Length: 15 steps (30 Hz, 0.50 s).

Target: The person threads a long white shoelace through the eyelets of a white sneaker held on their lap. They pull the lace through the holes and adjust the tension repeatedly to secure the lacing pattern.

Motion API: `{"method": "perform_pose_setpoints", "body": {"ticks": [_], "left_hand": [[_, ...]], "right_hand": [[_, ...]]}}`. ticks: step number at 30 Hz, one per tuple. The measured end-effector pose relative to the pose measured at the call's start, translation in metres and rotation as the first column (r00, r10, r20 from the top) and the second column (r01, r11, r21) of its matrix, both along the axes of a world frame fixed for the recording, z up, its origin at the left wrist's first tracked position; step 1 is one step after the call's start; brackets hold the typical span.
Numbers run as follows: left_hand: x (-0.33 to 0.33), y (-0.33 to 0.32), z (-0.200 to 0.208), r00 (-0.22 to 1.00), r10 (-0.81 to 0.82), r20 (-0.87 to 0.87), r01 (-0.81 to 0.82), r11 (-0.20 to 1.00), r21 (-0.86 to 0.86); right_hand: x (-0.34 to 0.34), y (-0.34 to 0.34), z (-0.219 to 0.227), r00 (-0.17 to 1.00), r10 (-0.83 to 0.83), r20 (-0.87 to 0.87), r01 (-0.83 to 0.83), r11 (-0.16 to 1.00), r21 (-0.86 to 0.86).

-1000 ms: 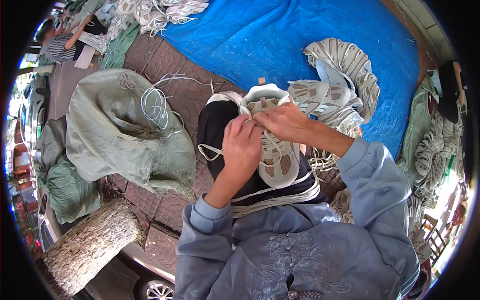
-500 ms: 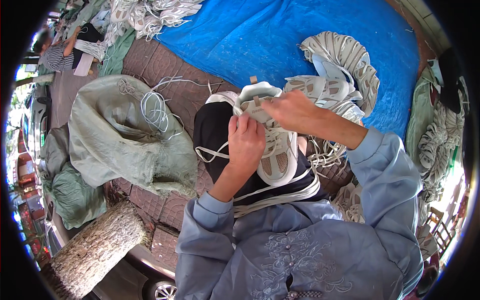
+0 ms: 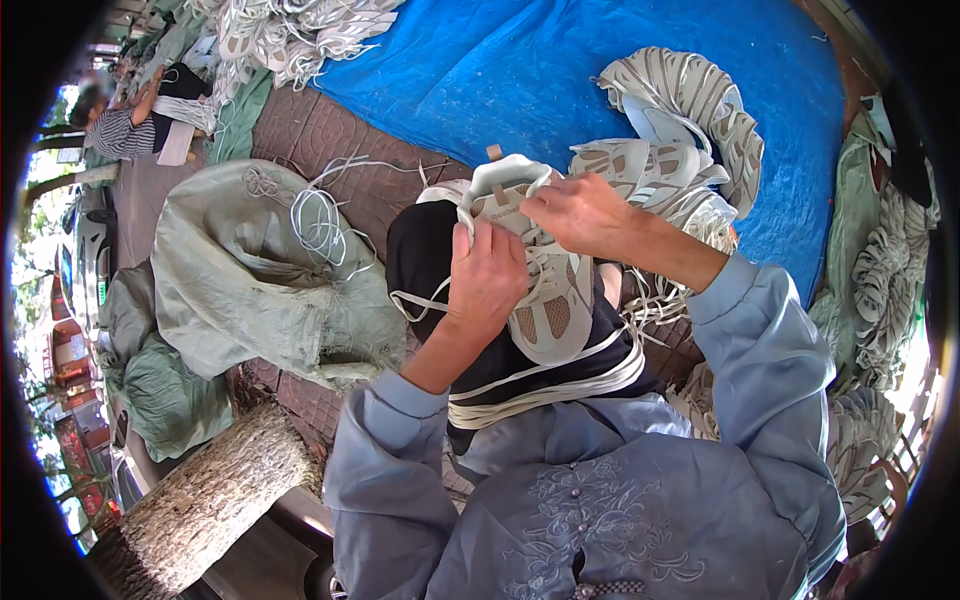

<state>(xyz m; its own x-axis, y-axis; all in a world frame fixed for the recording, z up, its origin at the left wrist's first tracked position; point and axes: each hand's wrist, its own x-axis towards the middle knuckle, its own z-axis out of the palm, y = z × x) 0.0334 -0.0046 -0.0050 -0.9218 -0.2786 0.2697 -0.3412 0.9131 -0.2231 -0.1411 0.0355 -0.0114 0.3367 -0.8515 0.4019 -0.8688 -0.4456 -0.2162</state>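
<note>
A white and beige sneaker [image 3: 553,312] rests on my black-covered lap, its toe toward me and its padded opening away from me. My left hand [image 3: 487,275] is closed on the left side of the collar, thumb at the rim. My right hand [image 3: 585,212] pinches the right side of the collar beside the tongue [image 3: 503,207], which stands up between both hands. Lacing crosses the shoe's front, and a loose lace end loops out left of my left hand. A bundle of flat cream laces [image 3: 560,392] lies across my lap. My right fingertips are partly hidden.
Many similar sneakers [image 3: 690,95] stand in a curved row on a blue tarp [image 3: 480,75], with more piled at far left and right. A grey-green sack [image 3: 230,290] with white laces [image 3: 318,220] lies left, near a tree trunk [image 3: 215,490]. Another person [image 3: 125,130] sits at far left.
My right hand has shifted from the top of the tongue to the right side of the collar. My left hand has moved slightly up to the left rim. The view has shifted a little.
</note>
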Motion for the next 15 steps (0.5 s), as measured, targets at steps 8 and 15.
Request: {"method": "perform_pose_setpoints", "body": {"ticks": [8, 15], "left_hand": [[-0.002, -0.001, -0.003, 0.998, -0.051, 0.045, 0.053, 0.996, -0.065], [-0.001, -0.011, 0.017, 0.980, -0.141, 0.144, 0.156, 0.983, -0.100]], "right_hand": [[0.004, 0.005, -0.003, 0.982, 0.028, -0.189, -0.045, 0.995, -0.086], [0.003, 0.005, 0.012, 0.954, 0.044, -0.295, -0.074, 0.993, -0.093]]}}
